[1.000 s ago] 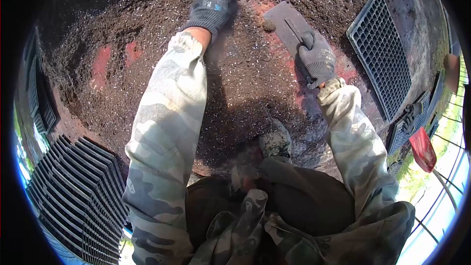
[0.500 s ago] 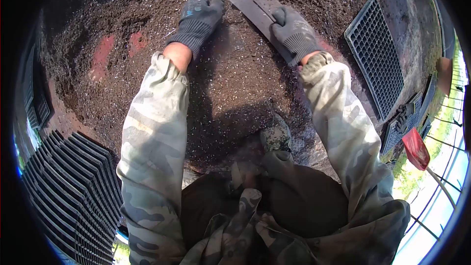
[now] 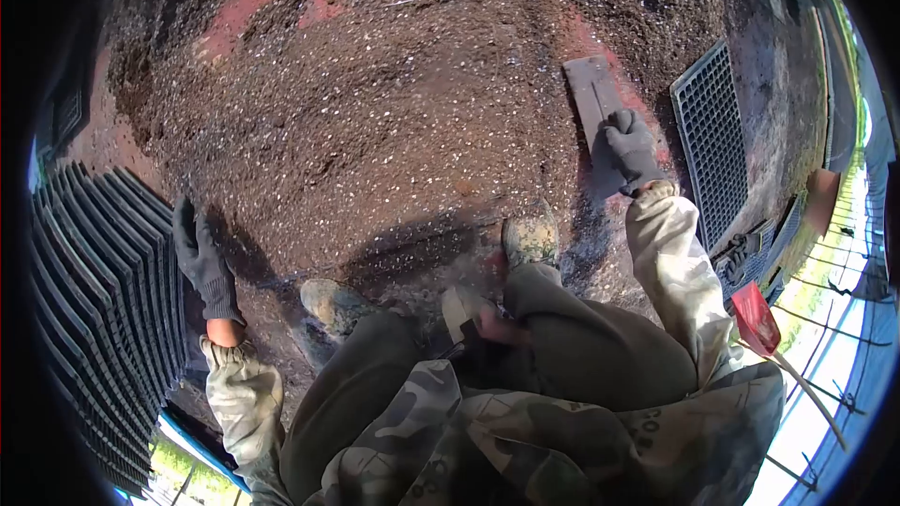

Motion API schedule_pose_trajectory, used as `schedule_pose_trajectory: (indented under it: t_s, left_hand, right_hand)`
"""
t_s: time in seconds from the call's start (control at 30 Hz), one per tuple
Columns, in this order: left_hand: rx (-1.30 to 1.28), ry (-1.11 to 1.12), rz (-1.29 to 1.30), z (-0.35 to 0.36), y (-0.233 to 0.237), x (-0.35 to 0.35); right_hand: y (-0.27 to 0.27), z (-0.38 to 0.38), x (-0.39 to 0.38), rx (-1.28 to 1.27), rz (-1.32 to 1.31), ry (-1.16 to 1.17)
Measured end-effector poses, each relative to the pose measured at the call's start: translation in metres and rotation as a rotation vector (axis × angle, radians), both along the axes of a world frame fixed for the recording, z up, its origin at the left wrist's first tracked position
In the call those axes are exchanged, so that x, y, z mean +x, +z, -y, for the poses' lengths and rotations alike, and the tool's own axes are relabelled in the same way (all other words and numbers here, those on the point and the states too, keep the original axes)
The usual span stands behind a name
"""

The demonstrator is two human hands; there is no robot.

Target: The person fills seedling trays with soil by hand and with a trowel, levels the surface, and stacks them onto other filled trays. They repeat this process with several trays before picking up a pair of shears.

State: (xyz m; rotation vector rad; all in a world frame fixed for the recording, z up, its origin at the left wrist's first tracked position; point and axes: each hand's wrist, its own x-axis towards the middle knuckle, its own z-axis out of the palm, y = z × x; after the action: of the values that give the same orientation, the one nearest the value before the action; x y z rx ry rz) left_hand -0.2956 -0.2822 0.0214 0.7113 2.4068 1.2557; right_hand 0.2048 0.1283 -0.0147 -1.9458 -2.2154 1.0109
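My right hand (image 3: 632, 145), in a dark grey knit glove, is closed round the handle of a flat rectangular plastering trowel (image 3: 591, 94). The trowel's blade lies at the right side of a wide spread of dark potting soil (image 3: 403, 103) flecked with white bits. At the lower left, my gloved left hand (image 3: 201, 258) has its fingers stretched out, holding nothing. Its fingertips are right by the edge of a tall stack of black seedling trays (image 3: 112, 272).
A single black seedling tray (image 3: 710, 145) with many small cells lies right of the trowel. Further right are more trays and a red shovel (image 3: 756, 319). My boots (image 3: 531, 236) stand at the soil's near edge. Red patches (image 3: 239, 17) of the surface show through the soil.
My left hand has moved from over the soil down and left to the tray stack. My right hand has drawn the trowel right and nearer to me. The view has shifted too.
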Motion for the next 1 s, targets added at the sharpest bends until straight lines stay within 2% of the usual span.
schedule_pose_trajectory:
  t_s: [0.07,0.1,0.13,0.17,0.2,0.23,0.27,0.33,0.4,0.47,0.5,0.53,0.6,0.63,0.67,0.73,0.8,0.87,0.93,0.97,1.0]
  left_hand:
    - [-0.136,0.306,-0.024,0.047,-0.003,0.009]
    - [-0.105,0.395,0.083,0.074,-0.022,0.009]
    - [-0.068,0.482,0.197,0.095,-0.040,0.009]
    - [-0.055,0.497,0.205,0.098,-0.043,0.012]
    - [-0.111,0.472,0.369,0.100,-0.048,0.015]
    - [-0.169,0.450,0.527,0.105,-0.051,0.017]
    - [-0.163,0.484,0.525,0.105,-0.051,0.020]
    - [-0.281,0.339,0.271,0.095,-0.044,0.023]
    - [-0.295,0.385,0.321,0.088,-0.037,0.028]
    - [-0.315,0.410,0.380,0.081,-0.023,0.038]
    - [-0.271,0.418,0.364,0.076,-0.013,0.045]
    - [-0.226,0.425,0.346,0.066,-0.006,0.053]
    - [-0.137,0.381,0.336,0.041,0.002,0.069]
    - [-0.065,0.408,0.438,0.030,-0.006,0.075]
    - [0.013,0.430,0.539,0.018,-0.021,0.080]
    - [0.117,0.402,0.714,-0.008,-0.043,0.089]
    - [0.082,0.340,0.743,-0.023,-0.056,0.095]
    - [0.045,0.280,0.761,-0.031,-0.054,0.098]
    - [-0.102,0.292,0.732,-0.032,-0.042,0.099]
    - [0.106,0.354,0.856,-0.022,-0.058,0.103]
    - [0.100,0.347,0.851,-0.023,-0.050,0.102]
  right_hand:
    - [0.031,0.006,-0.031,-0.278,-0.264,-0.352]
    - [0.054,0.007,-0.047,-0.387,-0.403,-0.406]
    - [0.054,0.008,-0.054,-0.378,-0.401,-0.390]
    - [0.049,0.006,-0.060,-0.645,-0.753,-0.413]
    - [0.045,0.005,-0.067,-0.923,-1.099,-0.420]
    - [0.041,0.006,-0.074,-0.937,-1.085,-0.394]
    - [0.036,0.006,-0.082,-0.963,-1.078,-0.398]
    - [0.023,0.008,-0.095,-1.024,-1.067,-0.409]
    - [0.013,0.009,-0.098,-1.167,-1.155,-0.364]
    - [0.008,0.012,-0.102,-1.157,-1.176,-0.487]
    - [0.004,0.011,-0.105,-1.072,-1.121,-0.541]
    - [0.019,0.020,-0.120,-1.085,-1.109,-0.538]
    - [0.065,0.042,-0.161,-0.914,-1.012,-0.508]
    - [0.062,0.039,-0.165,-1.044,-1.120,-0.324]
    - [0.071,0.048,-0.181,-1.052,-1.119,-0.321]
    - [0.096,0.082,-0.230,-1.058,-1.106,-0.119]
    - [0.078,0.095,-0.262,-1.395,-0.902,-0.118]
    - [0.071,0.137,-0.304,-1.471,-0.842,0.090]
    - [0.058,0.174,-0.324,-1.414,-0.698,0.351]
    - [0.049,0.190,-0.330,-1.424,-0.683,0.353]
    - [0.052,0.201,-0.335,-1.434,-0.666,0.350]
